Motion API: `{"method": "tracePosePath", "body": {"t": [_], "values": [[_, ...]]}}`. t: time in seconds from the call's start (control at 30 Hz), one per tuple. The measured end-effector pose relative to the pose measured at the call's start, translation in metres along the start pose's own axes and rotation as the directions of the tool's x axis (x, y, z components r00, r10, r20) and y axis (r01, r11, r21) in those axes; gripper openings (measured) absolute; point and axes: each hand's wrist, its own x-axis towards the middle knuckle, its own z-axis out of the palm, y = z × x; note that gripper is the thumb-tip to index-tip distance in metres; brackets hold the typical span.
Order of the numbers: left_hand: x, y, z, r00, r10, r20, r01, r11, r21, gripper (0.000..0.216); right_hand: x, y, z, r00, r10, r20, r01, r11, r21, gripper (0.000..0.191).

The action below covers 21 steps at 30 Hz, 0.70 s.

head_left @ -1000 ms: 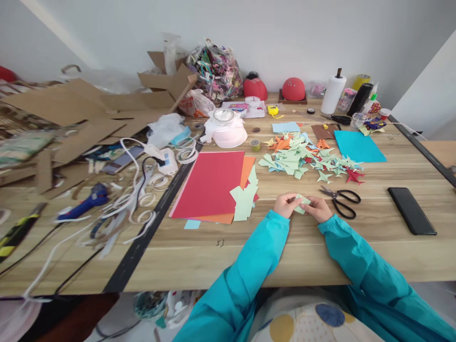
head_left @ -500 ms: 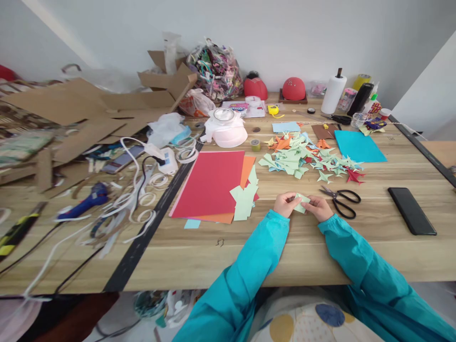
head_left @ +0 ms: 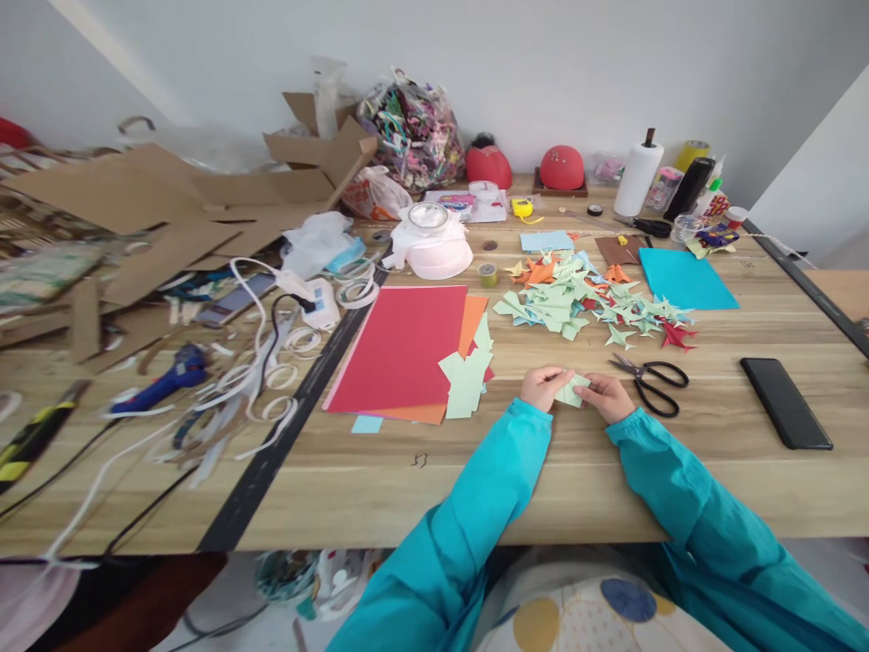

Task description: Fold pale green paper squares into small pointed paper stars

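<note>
A small pale green sheet of paper (head_left: pixel 568 391) with crease lines is pinched between my two hands, just above the wooden table. My left hand (head_left: pixel 541 388) grips its left side with thumb and fingers. On its right edge, my right hand (head_left: pixel 609 396) holds it the same way. Black-handled scissors (head_left: pixel 655 380) lie right beside my right hand. Beyond my hands spreads a pile of folded paper pieces (head_left: pixel 563 294), mostly pale green with some orange, blue and red. Left of my left hand, pale green paper pieces (head_left: pixel 467 385) rest on a red sheet (head_left: pixel 407 349).
A black phone (head_left: pixel 786 403) lies at the right, a bright blue sheet (head_left: pixel 688 278) behind it. Leftward are tangled white cords (head_left: pixel 268 389), a blue glue gun (head_left: pixel 163 380), a box cutter (head_left: pixel 41 435) and cardboard (head_left: pixel 136 195). Red pincushions (head_left: pixel 561 167) stand against the wall.
The fingers of my left hand have shifted on the green paper, so more of its creased surface shows. My right hand stays almost where it was.
</note>
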Motion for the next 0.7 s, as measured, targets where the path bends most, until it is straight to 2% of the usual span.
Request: {"method": "tracePosePath", "body": {"t": [0.13, 0.4, 0.53, 0.7], "values": [[-0.002, 0.003, 0.001, 0.998, -0.061, -0.014, 0.06, 0.997, -0.046, 0.036, -0.001, -0.001, 0.0, 1.0, -0.011, -0.002, 0.011, 0.999, -0.031, 0.036], [-0.005, 0.01, 0.001, 0.994, -0.098, -0.055, 0.093, 0.992, -0.088, 0.046, -0.001, 0.002, 0.001, 1.0, 0.001, 0.008, -0.001, 1.0, -0.015, 0.036], [-0.003, 0.002, 0.002, 0.999, -0.053, -0.002, 0.052, 0.996, -0.067, 0.038, 0.0, 0.002, 0.0, 1.0, 0.009, -0.002, -0.009, 1.0, 0.017, 0.034], [-0.003, -0.003, 0.004, 1.0, -0.013, -0.004, 0.013, 1.0, -0.027, 0.031, 0.0, 0.001, -0.001, 1.0, 0.01, -0.003, -0.01, 1.0, 0.019, 0.033]]}}
